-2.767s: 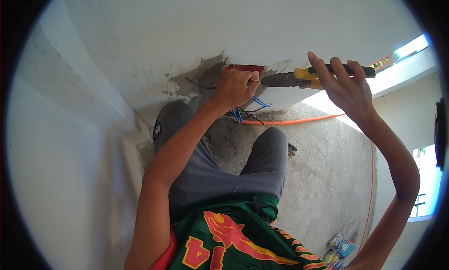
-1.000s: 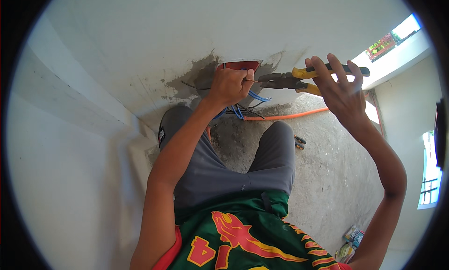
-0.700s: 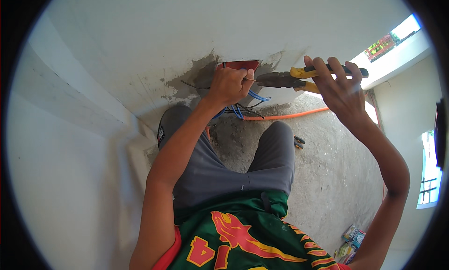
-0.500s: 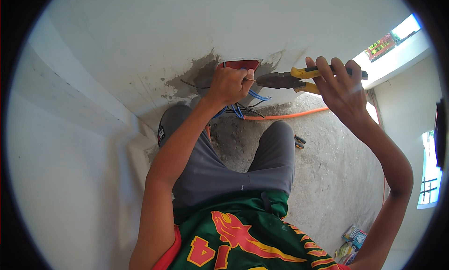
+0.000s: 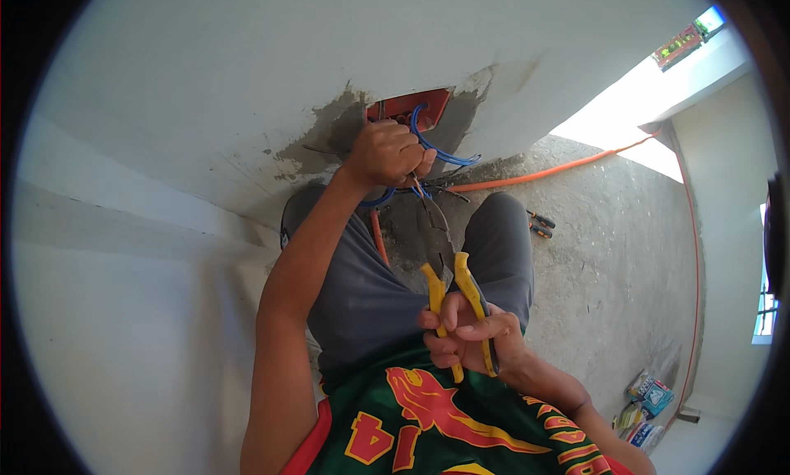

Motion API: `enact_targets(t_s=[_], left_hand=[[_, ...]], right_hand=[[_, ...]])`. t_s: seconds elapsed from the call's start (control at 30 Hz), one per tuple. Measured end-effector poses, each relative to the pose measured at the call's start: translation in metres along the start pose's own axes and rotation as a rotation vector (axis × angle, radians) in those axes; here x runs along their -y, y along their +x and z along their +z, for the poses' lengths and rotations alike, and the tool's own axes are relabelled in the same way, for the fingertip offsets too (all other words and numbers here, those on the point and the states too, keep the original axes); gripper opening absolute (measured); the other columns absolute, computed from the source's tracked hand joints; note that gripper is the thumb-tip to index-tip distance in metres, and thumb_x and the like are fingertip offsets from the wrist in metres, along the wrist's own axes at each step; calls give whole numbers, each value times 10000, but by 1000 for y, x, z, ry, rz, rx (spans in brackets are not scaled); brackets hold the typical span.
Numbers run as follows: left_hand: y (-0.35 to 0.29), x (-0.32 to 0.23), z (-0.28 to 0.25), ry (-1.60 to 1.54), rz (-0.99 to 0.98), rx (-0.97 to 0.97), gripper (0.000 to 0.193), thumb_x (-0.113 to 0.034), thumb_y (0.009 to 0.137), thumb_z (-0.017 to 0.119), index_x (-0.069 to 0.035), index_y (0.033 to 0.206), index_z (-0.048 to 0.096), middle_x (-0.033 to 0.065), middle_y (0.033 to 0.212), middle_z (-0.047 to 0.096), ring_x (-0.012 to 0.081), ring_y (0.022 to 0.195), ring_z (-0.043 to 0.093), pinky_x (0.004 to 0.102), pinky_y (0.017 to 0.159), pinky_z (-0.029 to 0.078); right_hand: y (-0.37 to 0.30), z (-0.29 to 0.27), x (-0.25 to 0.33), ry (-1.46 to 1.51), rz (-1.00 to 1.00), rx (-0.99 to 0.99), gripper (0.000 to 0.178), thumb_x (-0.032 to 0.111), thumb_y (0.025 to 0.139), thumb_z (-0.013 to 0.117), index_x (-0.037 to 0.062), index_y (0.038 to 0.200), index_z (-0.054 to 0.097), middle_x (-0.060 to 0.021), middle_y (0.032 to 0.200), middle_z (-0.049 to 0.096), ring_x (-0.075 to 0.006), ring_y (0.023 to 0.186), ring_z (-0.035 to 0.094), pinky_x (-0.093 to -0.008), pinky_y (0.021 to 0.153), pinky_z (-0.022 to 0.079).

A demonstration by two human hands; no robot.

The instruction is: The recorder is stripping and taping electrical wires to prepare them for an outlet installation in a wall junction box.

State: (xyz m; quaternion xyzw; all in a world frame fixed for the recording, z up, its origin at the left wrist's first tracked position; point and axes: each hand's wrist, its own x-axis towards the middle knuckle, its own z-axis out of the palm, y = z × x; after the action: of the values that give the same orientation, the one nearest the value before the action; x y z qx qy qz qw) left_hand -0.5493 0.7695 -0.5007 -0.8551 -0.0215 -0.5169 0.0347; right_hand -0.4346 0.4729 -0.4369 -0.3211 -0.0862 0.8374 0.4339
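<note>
Two grips we recorded: our left hand [image 5: 385, 154] pinched copper-coloured wire [image 5: 417, 182] by the red wall box [image 5: 436, 111]; our right hand [image 5: 487, 337] held yellow-handled pliers [image 5: 439, 243], tips at the wire.

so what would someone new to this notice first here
Probably the yellow-handled pliers in the right hand, low in the middle, their nose pointing up toward the left hand, which pinches a thin wire. Just above, a red box sits recessed in the wall, with blue wires looping out. To the right, an orange tube runs across the concrete floor.
</note>
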Motion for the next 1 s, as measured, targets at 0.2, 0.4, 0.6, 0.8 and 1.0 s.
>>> enact_targets(t_s=[0.2, 0.4, 0.6, 0.8, 1.0], left_hand=[[-4, -1, 19, -17, -124, -203, 417, -102, 879, 656, -99, 564, 383, 50, 534, 441, 233, 433, 474, 355, 418, 371], [3, -16, 12, -128, -478, -176, 435, -143, 931, 657, -78, 565, 431, 100, 496, 439, 296, 417, 478, 393, 422, 372], [19, -23, 0, -136, -725, -57, 470, -254, 992, 593, -54, 573, 521, 147, 486, 489, 339, 433, 532, 429, 440, 392], [28, -22, 0, -143, -792, 48, 504, -295, 1008, 552, -41, 573, 564, 161, 482, 504, 360, 451, 540, 458, 471, 413], [33, -23, -6, -100, -831, 134, 522, -329, 1019, 512, -31, 602, 609, 170, 493, 519, 377, 475, 543, 473, 506, 431]], right_hand=[[40, -2, -43, 1193, 15, 1001, 201, 75, 860, 601, 71, 1061, 606, -130, 1199, 487, -258, 958, 600, -424, 864, 545], [9, -37, 35, 129, -37, 459, 533, -4, 799, 590, 63, 1327, 577, -263, 1558, 333, -394, 1287, 549, -495, 1028, 483], [-34, -7, 133, -2084, -582, -499, 508, -73, 749, 620, -7, 1252, 591, -145, 1491, 448, -341, 1189, 559, -460, 981, 466], [-28, -5, 217, -3130, -1011, -720, 297, 145, 973, 630, 20, 1242, 645, 24, 1523, 430, -248, 1269, 484, -461, 1001, 389], [-12, 20, 248, -3418, -1167, -645, 399, 234, 956, 673, 146, 1338, 598, 81, 1568, 342, -171, 1389, 380, -466, 1125, 318]])
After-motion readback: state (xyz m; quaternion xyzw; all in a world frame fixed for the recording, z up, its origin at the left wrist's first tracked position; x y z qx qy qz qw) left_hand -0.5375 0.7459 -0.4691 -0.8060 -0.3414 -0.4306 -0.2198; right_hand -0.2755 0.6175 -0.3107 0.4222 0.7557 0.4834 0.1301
